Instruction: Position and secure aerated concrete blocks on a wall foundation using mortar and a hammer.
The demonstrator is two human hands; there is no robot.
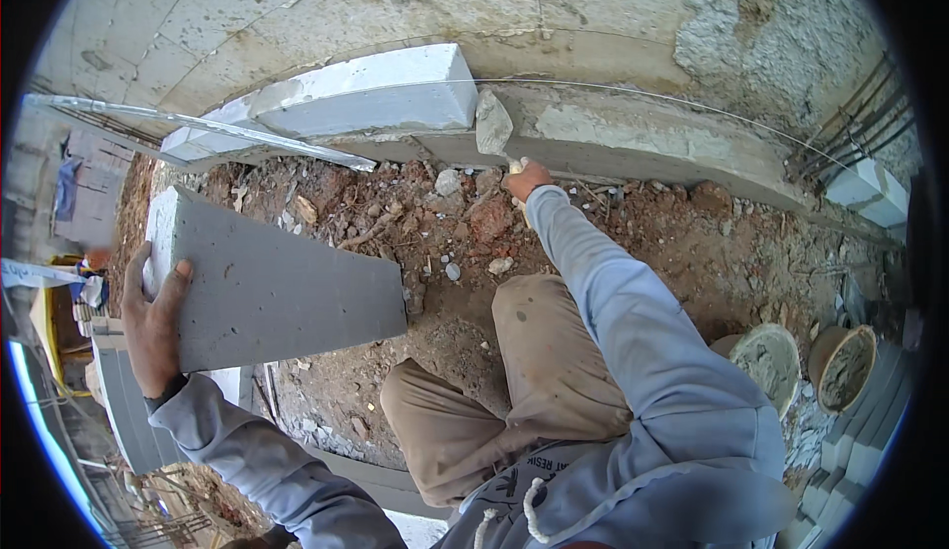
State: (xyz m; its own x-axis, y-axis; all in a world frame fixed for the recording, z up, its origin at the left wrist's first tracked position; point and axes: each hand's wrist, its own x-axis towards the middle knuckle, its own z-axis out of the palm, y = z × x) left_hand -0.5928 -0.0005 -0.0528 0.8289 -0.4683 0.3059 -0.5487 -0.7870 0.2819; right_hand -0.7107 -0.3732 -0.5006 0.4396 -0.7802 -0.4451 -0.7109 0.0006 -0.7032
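My left hand (pixel 153 327) grips one end of a large grey aerated concrete block (pixel 282 282), thumb on its broad face and fingers by the white end. The block stands tilted over the soil at my left. Ahead of me, my right hand (pixel 530 181) is closed round the handle of a trowel (pixel 493 124). Its mortar-coated blade touches or nearly touches the end of a laid white block (pixel 366 89). A grey ledge (pixel 652 134) with patches of mortar runs rightward from that block along the wall.
A taut string (pixel 633 87) runs above the ledge to a white block (pixel 870 193) at far right. A metal straightedge (pixel 267 136) leans at left. Two mortar buckets (pixel 766 361) (pixel 842 369) and stacked blocks (pixel 860 450) stand at right. Rubble-strewn soil (pixel 455 223) lies below the ledge.
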